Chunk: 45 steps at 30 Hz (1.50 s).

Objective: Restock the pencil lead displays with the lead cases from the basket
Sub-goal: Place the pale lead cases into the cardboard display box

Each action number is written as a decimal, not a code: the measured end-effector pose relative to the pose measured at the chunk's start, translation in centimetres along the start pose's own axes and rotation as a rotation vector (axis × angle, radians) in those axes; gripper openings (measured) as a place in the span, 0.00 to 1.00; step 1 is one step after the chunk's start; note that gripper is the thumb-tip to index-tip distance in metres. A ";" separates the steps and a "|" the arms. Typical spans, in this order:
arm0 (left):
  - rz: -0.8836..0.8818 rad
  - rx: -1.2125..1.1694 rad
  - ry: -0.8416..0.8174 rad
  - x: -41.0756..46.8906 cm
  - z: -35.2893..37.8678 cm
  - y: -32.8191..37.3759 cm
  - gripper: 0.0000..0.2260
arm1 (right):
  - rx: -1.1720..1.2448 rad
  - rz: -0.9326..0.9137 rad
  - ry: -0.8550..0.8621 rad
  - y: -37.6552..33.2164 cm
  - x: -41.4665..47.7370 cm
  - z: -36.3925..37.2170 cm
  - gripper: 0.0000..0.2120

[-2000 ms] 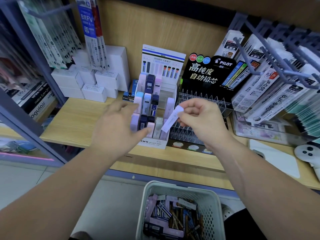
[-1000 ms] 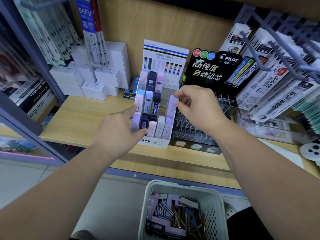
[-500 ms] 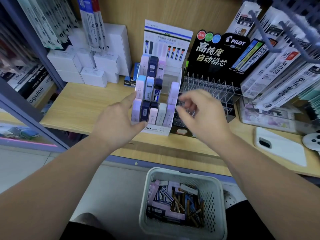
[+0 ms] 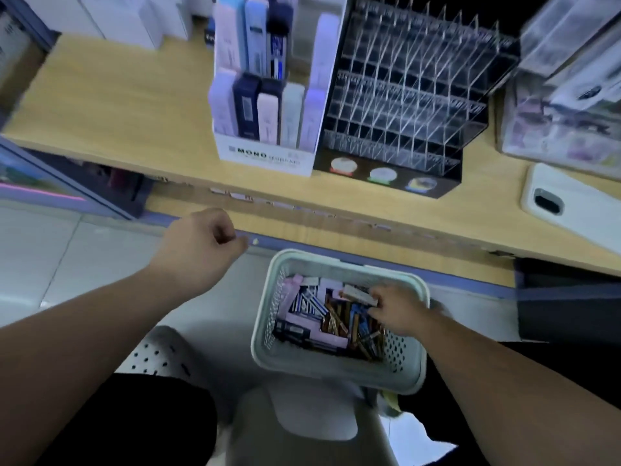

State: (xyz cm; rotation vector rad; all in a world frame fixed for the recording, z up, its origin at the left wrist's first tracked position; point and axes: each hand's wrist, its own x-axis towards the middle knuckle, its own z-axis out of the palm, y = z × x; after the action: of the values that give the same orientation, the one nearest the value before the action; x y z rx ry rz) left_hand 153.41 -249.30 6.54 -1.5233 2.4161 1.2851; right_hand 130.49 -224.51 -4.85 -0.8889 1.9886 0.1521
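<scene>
- We are logging a pale green, perforated plastic basket [image 4: 339, 260], which is sitting low in front of the shelf, below its front edge.
- We are noting the slim lead cases [image 4: 302, 326] that are lying jumbled inside the basket in lilac, navy, blue and brown.
- We are recording the right hand [image 4: 398, 309] as reaching into the basket. Its fingertips are pinching a slim beige lead case [image 4: 359, 294] that is lying on top of the pile near the far rim.
- We are recording the left hand [image 4: 201, 250] as hovering to the left of the basket, before the shelf edge. Its fingers are loosely curled and holding nothing.
- We are listing a white cardboard display [image 4: 265, 156] printed MONO, which is standing on the light wooden shelf [image 4: 117, 105]. It is carrying upright lilac, navy, pink and pale green cases in stepped rows.
- We are listing a clear acrylic rack [image 4: 403, 95] on a black base, which is standing against the display's right side.
- We are noting a white phone [image 4: 571, 210] that is lying camera side up on the shelf, further to the right.
</scene>
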 end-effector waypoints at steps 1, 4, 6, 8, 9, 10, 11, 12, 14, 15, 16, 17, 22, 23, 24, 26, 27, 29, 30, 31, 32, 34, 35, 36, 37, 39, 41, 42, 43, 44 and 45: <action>-0.044 -0.006 -0.066 0.2 0.7 -0.6 0.11 | 0.036 0.015 0.012 0.2 0.5 0.5 0.15; -0.242 0.053 -0.313 0.6 3.7 -3.0 0.17 | 0.072 0.062 0.039 0.2 2.3 1.7 0.18; -0.328 0.051 -0.430 0.3 6.0 -4.4 0.22 | 0.082 0.098 0.072 0.3 3.1 2.5 0.17; -0.344 0.062 -0.509 -0.3 7.9 -5.3 0.19 | 0.107 0.132 0.079 0.5 3.6 3.4 0.20; -0.335 0.063 -0.526 -0.5 8.6 -5.5 0.16 | 0.121 0.152 0.065 0.6 3.8 3.7 0.23; -0.328 0.044 -0.529 -0.6 9.1 -5.6 0.13 | 0.133 0.164 0.052 0.6 3.9 4.1 0.25; -0.333 0.026 -0.517 -0.6 9.6 -5.5 0.11 | 0.145 0.165 0.046 0.5 4.0 4.2 0.26; -0.341 0.014 -0.496 -0.5 10.1 -5.4 0.09 | 0.155 0.162 0.043 0.5 4.2 4.3 0.26; -0.376 -0.003 -0.451 -0.2 10.7 -5.0 0.07 | 0.177 0.146 0.044 0.5 4.4 4.3 0.26; -0.400 -0.018 -0.440 -0.1 10.9 -4.9 0.07 | 0.192 0.129 0.049 0.5 4.5 4.4 0.25; -0.422 -0.037 -0.436 0.0 11.1 -4.9 0.07 | 0.201 0.108 0.054 0.5 4.5 4.4 0.24; -0.440 -0.062 -0.435 0.0 11.1 -4.9 0.08 | 0.209 0.086 0.062 0.4 4.5 4.5 0.24; -0.419 -0.158 -0.421 0.4 10.3 -4.8 0.06 | 0.207 0.068 0.147 -0.7 4.5 4.9 0.27; -0.409 -0.174 -0.417 0.4 10.1 -4.5 0.06 | 0.211 0.075 0.163 -1.0 4.7 5.0 0.26; -0.397 -0.182 -0.415 0.4 9.9 -4.3 0.05 | 0.207 0.088 0.175 -1.2 4.7 5.1 0.23; -0.375 -0.193 -0.414 0.4 9.6 -3.9 0.05 | 0.178 0.095 0.223 -1.8 4.9 5.0 0.11; -0.367 -0.198 -0.415 0.4 9.3 -3.7 0.05 | 0.165 0.087 0.247 -2.1 4.8 4.8 0.06; -0.355 -0.209 -0.424 0.7 8.7 -3.5 0.05 | 0.176 0.034 0.271 -2.7 4.4 4.2 0.04; -0.353 -0.217 -0.427 0.8 8.4 -3.5 0.05 | 0.197 -0.010 0.257 -3.0 4.1 3.9 0.05; -0.354 -0.228 -0.430 1.1 8.0 -3.4 0.05 | 0.219 -0.053 0.217 -3.4 4.0 3.7 0.06; -0.356 -0.239 -0.434 1.3 7.6 -3.4 0.06 | 0.238 -0.090 0.159 -3.8 3.9 3.6 0.06; -0.347 -0.248 -0.442 1.6 6.9 -3.4 0.06 | 0.230 -0.118 0.023 -4.6 4.1 3.7 0.09; -0.339 -0.250 -0.446 1.8 6.6 -3.4 0.06 | 0.212 -0.120 -0.026 -4.9 4.2 3.9 0.14; -0.331 -0.256 -0.451 1.9 6.3 -3.4 0.07 | 0.184 -0.117 -0.060 -5.1 4.3 4.0 0.20; -0.325 -0.263 -0.454 2.0 6.2 -3.4 0.08 | 0.141 -0.119 -0.075 -5.2 4.4 4.1 0.23; -0.317 -0.269 -0.459 2.0 5.9 -3.4 0.09 | 0.031 -0.140 -0.045 -5.4 4.2 4.2 0.26; -0.312 -0.281 -0.462 1.9 5.7 -3.2 0.09 | -0.042 -0.147 0.007 -5.5 4.1 4.2 0.25; -0.313 -0.287 -0.464 1.8 5.6 -3.1 0.09 | -0.054 -0.142 0.023 -5.6 4.1 4.3 0.22; -0.314 -0.288 -0.463 1.6 5.5 -3.0 0.09 | -0.058 -0.137 0.036 -5.7 4.1 4.4 0.18; -0.312 -0.285 -0.464 1.5 5.5 -2.9 0.09 | -0.067 -0.135 0.049 -5.8 4.1 4.4 0.15; -0.307 -0.281 -0.465 1.4 5.4 -2.7 0.09 | -0.076 -0.138 0.055 -5.9 4.2 4.4 0.13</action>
State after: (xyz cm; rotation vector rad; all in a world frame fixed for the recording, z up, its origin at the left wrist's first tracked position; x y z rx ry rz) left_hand 152.62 -247.45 0.65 -1.3769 1.7072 1.7210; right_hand 136.04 -229.07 -9.27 -1.0858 1.9755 0.1260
